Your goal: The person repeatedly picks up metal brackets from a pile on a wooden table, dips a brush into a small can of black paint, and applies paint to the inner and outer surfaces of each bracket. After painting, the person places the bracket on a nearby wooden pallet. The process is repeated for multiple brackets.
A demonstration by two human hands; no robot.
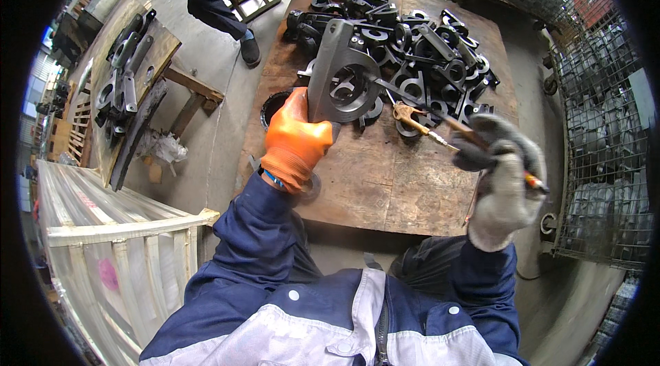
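Note:
My left hand point(297, 139), in an orange glove, is closed round the lower end of a dark metal bracket point(331, 56) with a large ring on its side. The bracket is held up over the wooden table. My right hand point(505, 180), in a grey glove, grips a slim wooden-handled brush point(467, 133). Its dark end points toward the bracket's ring, and motion blurs it. Between the hands, a second tool with a yellowish handle point(411, 118) lies against the parts. Behind my left wrist a round black container point(273, 106) is partly hidden.
A heap of similar dark brackets point(440, 56) covers the far part of the table point(371, 194). Wire cages point(605, 139) stand at the right. More brackets point(124, 80) lie on a bench at the left, near a pale wooden crate point(124, 242). Another person point(220, 1) is beyond the table.

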